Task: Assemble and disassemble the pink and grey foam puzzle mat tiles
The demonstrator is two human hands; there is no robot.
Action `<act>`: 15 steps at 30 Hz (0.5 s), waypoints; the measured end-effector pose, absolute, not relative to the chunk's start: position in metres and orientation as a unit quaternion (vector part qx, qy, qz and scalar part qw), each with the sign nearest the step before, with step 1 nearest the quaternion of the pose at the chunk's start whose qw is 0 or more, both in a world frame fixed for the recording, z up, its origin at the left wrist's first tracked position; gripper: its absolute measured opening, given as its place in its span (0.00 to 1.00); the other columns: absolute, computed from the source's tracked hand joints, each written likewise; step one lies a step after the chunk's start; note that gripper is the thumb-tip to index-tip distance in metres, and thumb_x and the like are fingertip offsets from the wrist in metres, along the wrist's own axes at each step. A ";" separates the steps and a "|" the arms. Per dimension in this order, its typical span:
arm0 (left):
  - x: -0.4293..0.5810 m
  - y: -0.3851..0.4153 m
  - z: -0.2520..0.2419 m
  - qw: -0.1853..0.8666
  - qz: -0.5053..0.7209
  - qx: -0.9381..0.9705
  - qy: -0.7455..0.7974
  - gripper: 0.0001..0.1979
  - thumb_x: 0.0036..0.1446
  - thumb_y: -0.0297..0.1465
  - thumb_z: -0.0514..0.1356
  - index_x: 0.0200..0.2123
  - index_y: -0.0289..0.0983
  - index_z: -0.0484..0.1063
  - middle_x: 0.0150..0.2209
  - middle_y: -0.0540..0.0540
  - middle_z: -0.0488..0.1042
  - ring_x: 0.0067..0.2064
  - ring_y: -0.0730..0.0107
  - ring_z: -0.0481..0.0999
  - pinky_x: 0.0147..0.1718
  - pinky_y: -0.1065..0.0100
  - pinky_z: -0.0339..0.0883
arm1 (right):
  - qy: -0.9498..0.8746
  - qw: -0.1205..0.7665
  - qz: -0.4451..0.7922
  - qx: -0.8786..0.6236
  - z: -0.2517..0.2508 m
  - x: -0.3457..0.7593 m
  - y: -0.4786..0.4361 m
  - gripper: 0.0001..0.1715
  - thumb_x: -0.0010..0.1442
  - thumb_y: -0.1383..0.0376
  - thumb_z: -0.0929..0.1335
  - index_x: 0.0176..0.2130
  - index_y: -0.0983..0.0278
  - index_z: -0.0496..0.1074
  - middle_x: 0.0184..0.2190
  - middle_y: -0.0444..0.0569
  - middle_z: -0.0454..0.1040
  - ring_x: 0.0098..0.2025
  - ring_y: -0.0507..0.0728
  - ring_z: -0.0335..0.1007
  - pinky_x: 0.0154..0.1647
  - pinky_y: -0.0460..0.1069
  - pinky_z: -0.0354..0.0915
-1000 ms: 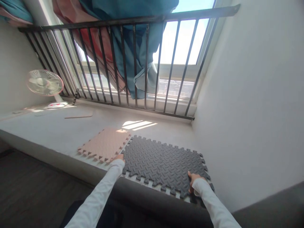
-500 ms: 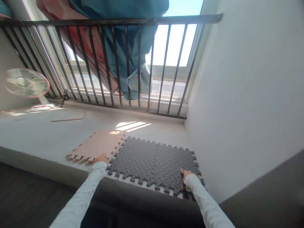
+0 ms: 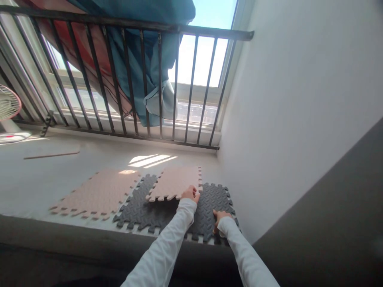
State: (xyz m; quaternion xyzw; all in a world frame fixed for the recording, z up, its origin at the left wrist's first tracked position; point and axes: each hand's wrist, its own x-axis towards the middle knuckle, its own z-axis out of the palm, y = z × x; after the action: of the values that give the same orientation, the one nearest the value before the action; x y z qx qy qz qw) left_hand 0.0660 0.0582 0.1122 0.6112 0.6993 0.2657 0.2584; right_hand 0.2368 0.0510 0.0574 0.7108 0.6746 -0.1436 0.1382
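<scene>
My left hand (image 3: 190,194) is closed on the near right corner of a pink foam puzzle tile (image 3: 176,183), holding it over the dark grey foam tiles (image 3: 143,211) on the pale ledge. My right hand (image 3: 220,218) rests with its fingers curled on the near right edge of the grey tiles. A second pink tile (image 3: 97,193) lies flat on the ledge, joined to the left side of the grey ones. Both arms wear white sleeves.
A black metal railing (image 3: 143,83) stands before the window, with teal and red cloth (image 3: 140,59) hanging behind it. A white wall (image 3: 293,99) closes the right side. A fan (image 3: 7,107) and a thin wooden strip (image 3: 52,153) are at the far left. A dark edge (image 3: 74,247) runs below the ledge.
My left hand left the seam by the flat pink tile and now holds another pink tile over the grey ones. The view has swung to the right. My right hand stayed on the grey tile's edge.
</scene>
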 end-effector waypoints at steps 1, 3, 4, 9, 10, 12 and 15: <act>0.083 0.055 0.106 0.314 0.277 0.629 0.655 0.11 0.48 0.31 0.57 0.37 0.38 0.68 0.35 0.50 0.75 0.36 0.75 0.73 0.37 0.75 0.64 | 0.674 0.151 -0.151 0.708 0.060 0.239 0.047 0.50 0.26 0.64 0.76 0.51 0.57 0.64 0.44 0.54 0.72 0.46 0.63 0.67 0.45 0.53 0.64; 0.101 0.051 0.096 0.380 0.264 0.649 0.604 0.16 0.47 0.30 0.58 0.42 0.39 0.67 0.42 0.50 0.74 0.40 0.78 0.73 0.39 0.78 0.64 | 0.657 0.168 -0.165 0.716 0.064 0.243 0.036 0.51 0.31 0.59 0.75 0.54 0.61 0.60 0.49 0.59 0.67 0.49 0.65 0.64 0.46 0.55 0.62; 0.100 0.049 0.093 0.386 0.238 0.654 0.606 0.18 0.48 0.30 0.58 0.45 0.39 0.66 0.45 0.50 0.73 0.42 0.80 0.72 0.40 0.79 0.63 | 0.646 0.156 -0.160 0.730 0.063 0.245 0.029 0.51 0.34 0.56 0.74 0.56 0.62 0.58 0.52 0.61 0.63 0.51 0.65 0.62 0.47 0.55 0.61; 0.026 0.048 0.088 0.304 0.090 0.608 0.728 0.29 0.43 0.28 0.60 0.52 0.34 0.61 0.56 0.37 0.61 0.57 0.60 0.60 0.54 0.61 0.54 | 0.617 0.063 -0.136 0.772 0.050 0.245 -0.002 0.38 0.50 0.56 0.66 0.58 0.61 0.53 0.59 0.55 0.52 0.60 0.63 0.46 0.53 0.57 0.55; 0.007 0.048 0.085 0.292 0.066 0.587 0.752 0.33 0.41 0.29 0.62 0.53 0.31 0.59 0.57 0.31 0.57 0.58 0.50 0.56 0.53 0.51 0.53 | 0.607 0.046 -0.137 0.781 0.049 0.244 -0.004 0.35 0.52 0.57 0.64 0.58 0.61 0.54 0.59 0.54 0.53 0.60 0.61 0.46 0.53 0.56 0.54; -0.026 0.046 0.077 0.234 -0.021 0.535 0.811 0.41 0.39 0.33 0.64 0.57 0.32 0.53 0.60 0.29 0.49 0.60 0.43 0.48 0.50 0.43 0.52 | 0.591 0.012 -0.135 0.796 0.051 0.239 -0.002 0.30 0.55 0.60 0.62 0.57 0.60 0.56 0.59 0.52 0.55 0.59 0.58 0.49 0.53 0.54 0.55; -0.058 0.042 0.058 0.195 -0.158 0.502 0.828 0.46 0.36 0.39 0.64 0.58 0.34 0.51 0.62 0.32 0.45 0.61 0.43 0.46 0.48 0.42 0.55 | 0.589 -0.017 -0.110 0.801 0.061 0.228 0.012 0.24 0.56 0.61 0.61 0.53 0.59 0.61 0.55 0.52 0.61 0.54 0.57 0.57 0.49 0.52 0.57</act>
State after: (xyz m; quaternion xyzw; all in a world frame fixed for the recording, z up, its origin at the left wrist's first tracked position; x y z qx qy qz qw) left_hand -0.0580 0.0424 0.0582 0.5015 0.8281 -0.1575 0.1948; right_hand 0.2280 0.0122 0.0615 0.8007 0.5886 -0.1098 -0.0166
